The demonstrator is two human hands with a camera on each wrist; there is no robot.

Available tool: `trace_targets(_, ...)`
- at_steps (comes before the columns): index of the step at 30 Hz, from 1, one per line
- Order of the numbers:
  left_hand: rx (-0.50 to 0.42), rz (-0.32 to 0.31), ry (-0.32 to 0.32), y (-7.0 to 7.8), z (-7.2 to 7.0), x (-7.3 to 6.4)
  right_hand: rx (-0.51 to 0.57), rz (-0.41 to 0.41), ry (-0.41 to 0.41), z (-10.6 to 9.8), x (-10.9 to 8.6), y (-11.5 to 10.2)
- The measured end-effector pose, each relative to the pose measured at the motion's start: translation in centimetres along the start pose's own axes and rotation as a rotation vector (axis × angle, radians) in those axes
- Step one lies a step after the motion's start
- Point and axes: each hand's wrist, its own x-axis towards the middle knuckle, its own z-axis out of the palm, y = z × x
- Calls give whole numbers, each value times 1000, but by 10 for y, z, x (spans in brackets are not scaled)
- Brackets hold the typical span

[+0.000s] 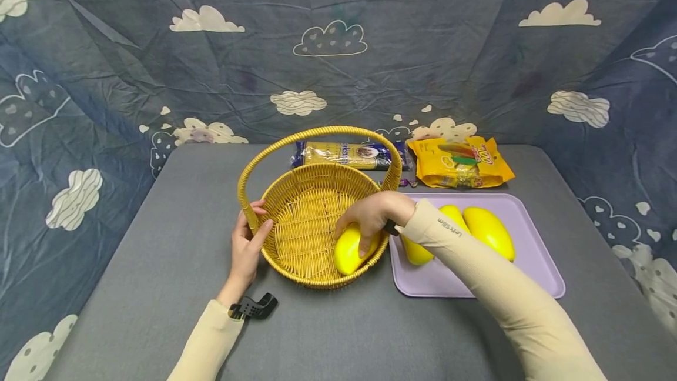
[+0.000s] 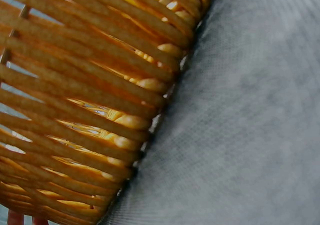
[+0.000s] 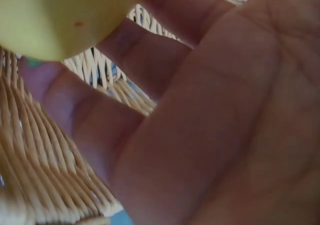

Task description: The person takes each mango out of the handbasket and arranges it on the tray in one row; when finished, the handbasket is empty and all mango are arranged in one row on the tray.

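Note:
A round wicker basket (image 1: 304,234) with a tall hoop handle stands mid-table. My left hand (image 1: 248,246) grips its left side by the handle's foot, thumb over the rim and fingers outside; two fingertips (image 2: 15,218) show low in the left wrist view beside the weave (image 2: 85,85). Inside the basket, at the right, my right hand (image 1: 370,214) holds a yellow mango (image 1: 348,253) from above. In the right wrist view, the curled fingers of that hand (image 3: 210,120) lie against the mango (image 3: 65,20).
A lilac tray (image 1: 439,288) right of the basket bears more yellow mangoes (image 1: 489,233), partly covered by my right sleeve. Behind lie a spaghetti pack (image 1: 338,154), a yellow snack bag (image 1: 460,163) and a small purple wrapped piece (image 1: 407,183).

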Motion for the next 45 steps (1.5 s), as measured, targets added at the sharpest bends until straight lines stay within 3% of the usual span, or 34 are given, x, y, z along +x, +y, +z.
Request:
trace_targets(13, 3, -19, 7, 0, 0, 0, 21, -33, 59, 3, 3, 0)
trace_targets(17, -2, 2, 10, -3, 0, 0, -31, -66, 113, 4, 4, -1)
trace_targets(31, -5, 1, 9, -3, 0, 0, -167, -107, 426, 5, 3, -2)
trace_targets(45, 7, -18, 7, -2, 0, 0, -72, -138, 827, 14, -11, -7)
